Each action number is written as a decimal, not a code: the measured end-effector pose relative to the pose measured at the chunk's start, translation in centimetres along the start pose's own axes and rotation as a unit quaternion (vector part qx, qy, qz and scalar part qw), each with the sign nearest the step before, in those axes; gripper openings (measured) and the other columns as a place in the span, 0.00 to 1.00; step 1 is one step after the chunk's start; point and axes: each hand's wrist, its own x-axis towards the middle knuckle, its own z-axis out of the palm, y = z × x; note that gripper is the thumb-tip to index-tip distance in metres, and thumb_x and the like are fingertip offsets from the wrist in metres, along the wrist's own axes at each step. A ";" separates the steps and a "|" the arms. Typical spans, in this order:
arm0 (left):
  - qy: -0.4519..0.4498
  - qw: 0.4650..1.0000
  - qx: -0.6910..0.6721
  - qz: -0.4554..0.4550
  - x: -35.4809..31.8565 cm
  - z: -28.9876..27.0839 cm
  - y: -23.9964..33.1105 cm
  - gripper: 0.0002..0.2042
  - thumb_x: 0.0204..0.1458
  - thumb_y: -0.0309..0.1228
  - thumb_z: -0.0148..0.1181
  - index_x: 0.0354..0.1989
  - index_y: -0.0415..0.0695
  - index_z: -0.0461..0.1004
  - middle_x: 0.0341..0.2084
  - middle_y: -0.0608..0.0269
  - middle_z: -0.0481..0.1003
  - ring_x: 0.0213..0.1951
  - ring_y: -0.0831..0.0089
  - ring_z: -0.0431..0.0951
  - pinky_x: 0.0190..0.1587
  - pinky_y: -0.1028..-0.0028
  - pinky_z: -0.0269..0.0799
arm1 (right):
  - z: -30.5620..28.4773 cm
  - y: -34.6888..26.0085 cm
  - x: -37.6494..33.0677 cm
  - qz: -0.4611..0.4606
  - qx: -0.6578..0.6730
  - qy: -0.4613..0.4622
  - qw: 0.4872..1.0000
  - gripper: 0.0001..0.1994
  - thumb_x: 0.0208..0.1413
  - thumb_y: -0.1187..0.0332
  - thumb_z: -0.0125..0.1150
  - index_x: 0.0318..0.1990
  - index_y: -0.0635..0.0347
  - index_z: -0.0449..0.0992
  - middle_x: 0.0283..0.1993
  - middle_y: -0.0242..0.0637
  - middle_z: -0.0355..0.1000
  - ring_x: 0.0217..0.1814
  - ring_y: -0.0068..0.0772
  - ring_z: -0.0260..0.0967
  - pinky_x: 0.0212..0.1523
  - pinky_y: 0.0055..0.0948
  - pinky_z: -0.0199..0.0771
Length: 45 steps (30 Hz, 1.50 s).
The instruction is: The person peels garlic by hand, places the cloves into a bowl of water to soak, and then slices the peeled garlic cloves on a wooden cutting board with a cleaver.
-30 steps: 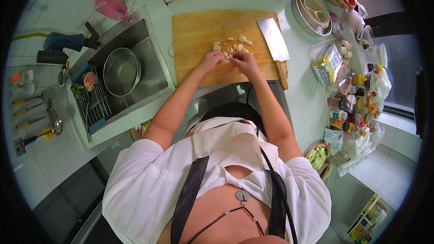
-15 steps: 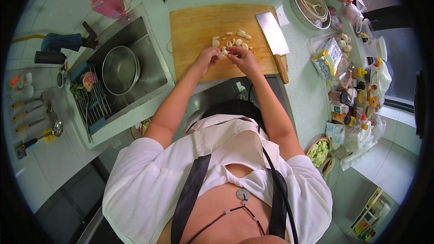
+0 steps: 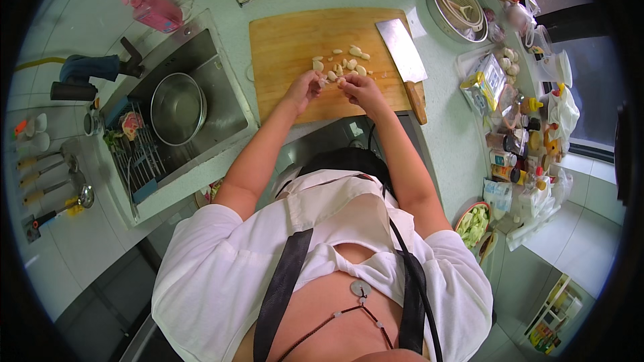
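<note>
- One pale green counter (image 3: 443, 147) runs round the work, with tiled wall at left and a crowd of bottles and bags along its right side.
- Set into it at left, well apart from the hands, is a metal sink (image 3: 227, 97) with a round steel bowl (image 3: 178, 136) inside.
- Straight ahead of the person lies a wooden cutting board (image 3: 288, 35), its long axis running left to right.
- On its right part rests a cleaver (image 3: 404, 60), slanting, handle toward the person, nearer the right hand (image 3: 363, 92) than the left hand (image 3: 306, 90).
- Both hands are near each other but apart, over the board's near half, fingers bent inward; whether either pinches anything I cannot tell.
- Pale garlic cloves (image 3: 352, 64) lie scattered just beyond the fingertips, long axes at mixed angles; most sit nearer the right hand, one just past the left.
</note>
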 end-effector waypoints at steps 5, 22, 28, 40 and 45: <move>0.073 0.986 0.144 0.045 0.0 -0.2 0.1 0.08 0.48 0.35 0.46 0.22 0.46 0.65 0.16 0.71 0.65 0.20 0.84 0.63 0.22 0.84 0.59 | -1.2 0.2 1.4 -0.034 -0.097 0.067 0.992 0.12 0.49 0.66 0.53 0.40 0.62 0.71 0.27 0.30 0.70 0.22 0.15 0.61 0.21 0.17 0.60; 0.176 0.942 0.242 0.149 1.5 -0.4 -1.2 0.10 0.48 0.30 0.51 0.21 0.38 0.64 0.16 0.64 0.67 0.20 0.77 0.72 0.18 0.81 0.67 | -2.2 0.7 -1.2 -0.117 -0.472 0.223 0.845 0.27 0.32 0.68 0.64 0.45 0.59 0.63 0.33 0.40 0.67 0.38 0.37 0.65 0.38 0.32 0.65; 0.142 0.956 0.222 0.131 3.3 0.7 -1.2 0.09 0.49 0.31 0.50 0.23 0.39 0.64 0.17 0.65 0.68 0.21 0.78 0.72 0.20 0.82 0.68 | -1.8 -0.5 0.6 -0.128 -0.491 0.186 0.841 0.24 0.36 0.68 0.58 0.45 0.58 0.61 0.41 0.45 0.64 0.43 0.47 0.63 0.40 0.38 0.65; 0.181 0.942 0.235 0.160 4.8 1.7 0.9 0.09 0.50 0.33 0.50 0.25 0.41 0.66 0.22 0.64 0.70 0.23 0.80 0.70 0.27 0.83 0.66 | -4.3 -3.1 3.6 -0.172 -0.507 0.265 0.802 0.15 0.41 0.70 0.53 0.40 0.51 0.66 0.38 0.41 0.65 0.39 0.43 0.65 0.35 0.36 0.66; 0.170 0.969 0.113 0.141 3.7 1.3 1.0 0.06 0.46 0.26 0.54 0.23 0.42 0.64 0.22 0.62 0.70 0.25 0.77 0.72 0.27 0.83 0.69 | -3.6 -3.7 4.5 -0.187 -0.530 0.217 0.798 0.10 0.40 0.68 0.55 0.34 0.47 0.71 0.38 0.35 0.64 0.36 0.39 0.66 0.32 0.34 0.67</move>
